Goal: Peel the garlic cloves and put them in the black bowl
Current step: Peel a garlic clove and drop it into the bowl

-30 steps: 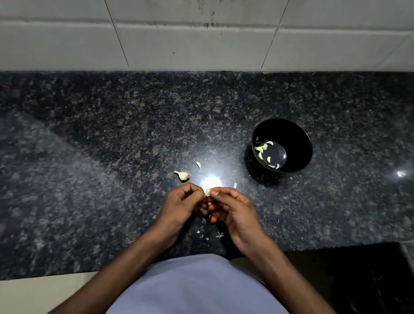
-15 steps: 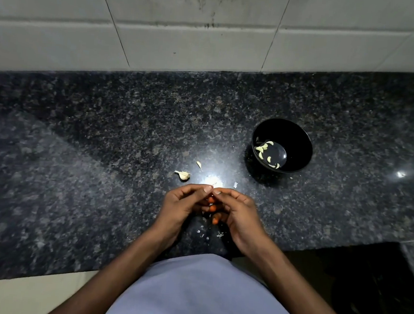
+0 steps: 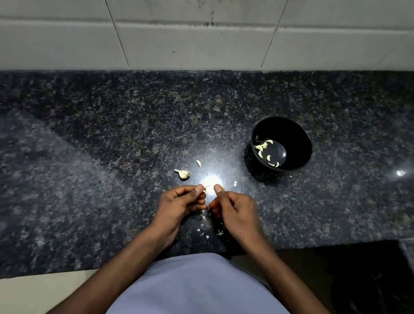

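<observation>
Seen from above, two hands meet at the centre of the frame over a dark speckled counter. The left hand and right hand are both curled, thumbs nearly touching; a pale bit shows at the left thumb, but whether either pinches a garlic clove I cannot tell. An unpeeled clove lies just above the left hand. The black bowl, right of centre, holds peeled cloves. Peeling seems underway; next, probably, dropping the bare clove into the bowl.

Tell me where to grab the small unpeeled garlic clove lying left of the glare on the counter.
Pinch the small unpeeled garlic clove across its plump right end, coming straight down from above. It lies flat on the speckled granite counter, thin tail pointing left, so the bulb probably offers the firmest hold.
</observation>
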